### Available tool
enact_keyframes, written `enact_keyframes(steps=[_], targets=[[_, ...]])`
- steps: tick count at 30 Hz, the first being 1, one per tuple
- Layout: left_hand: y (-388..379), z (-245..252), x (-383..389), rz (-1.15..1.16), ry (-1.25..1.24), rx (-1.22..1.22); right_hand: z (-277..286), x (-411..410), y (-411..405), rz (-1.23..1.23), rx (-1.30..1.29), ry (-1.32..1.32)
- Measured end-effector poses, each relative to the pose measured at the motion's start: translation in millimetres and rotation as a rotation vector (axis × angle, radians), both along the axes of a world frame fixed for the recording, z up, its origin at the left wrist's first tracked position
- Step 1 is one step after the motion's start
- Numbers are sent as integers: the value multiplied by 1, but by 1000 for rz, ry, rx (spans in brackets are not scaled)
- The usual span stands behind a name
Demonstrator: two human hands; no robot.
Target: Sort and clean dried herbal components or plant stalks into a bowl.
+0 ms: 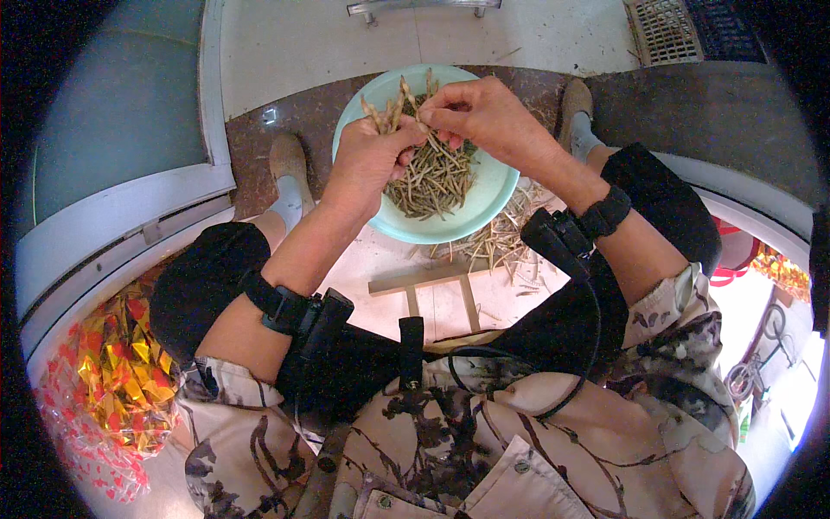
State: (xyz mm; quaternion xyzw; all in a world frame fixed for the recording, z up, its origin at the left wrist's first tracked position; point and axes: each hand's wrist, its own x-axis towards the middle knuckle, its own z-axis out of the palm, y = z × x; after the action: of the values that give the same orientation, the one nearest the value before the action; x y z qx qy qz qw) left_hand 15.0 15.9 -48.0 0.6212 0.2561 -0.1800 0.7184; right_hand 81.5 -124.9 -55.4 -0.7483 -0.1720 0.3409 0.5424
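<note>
Over a pale green plastic basin (496,188), my left hand (382,149) is closed around several dried bean pods (389,113), their tips sticking up past the fingers. Close beside it on the right, my right hand (470,117) pinches a dry pod (408,94) between thumb and fingertips. Below both hands, a heap of thin brownish pods (434,181) lies inside the basin. Whether the pinched pod is split cannot be told.
Loose straw-coloured pods (499,237) are scattered on the floor at the basin's lower right. A small wooden frame (415,281) lies nearer me. Door frames stand at both sides, a bag of shiny gold foil pieces (123,370) at lower left, a plastic crate (664,32) at upper right.
</note>
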Motion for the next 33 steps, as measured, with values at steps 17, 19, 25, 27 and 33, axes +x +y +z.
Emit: enact_keyframes(steps=[17, 19, 25, 27, 33], targets=[[-7, -5, -1, 22, -107, 144, -7, -16, 10, -184, -42, -196], [-4, -5, -3, 15, -80, 140, 2, -20, 14, -216, 23, -98], [-4, -5, 0, 84, -6, -15, -3, -11, 8, -175, 22, -62], [-3, -5, 0, 86, -1, -48, -2, -11, 7, -169, 13, -72], [-2, -4, -2, 86, 32, -100, -13, -10, 6, -149, 49, -57]])
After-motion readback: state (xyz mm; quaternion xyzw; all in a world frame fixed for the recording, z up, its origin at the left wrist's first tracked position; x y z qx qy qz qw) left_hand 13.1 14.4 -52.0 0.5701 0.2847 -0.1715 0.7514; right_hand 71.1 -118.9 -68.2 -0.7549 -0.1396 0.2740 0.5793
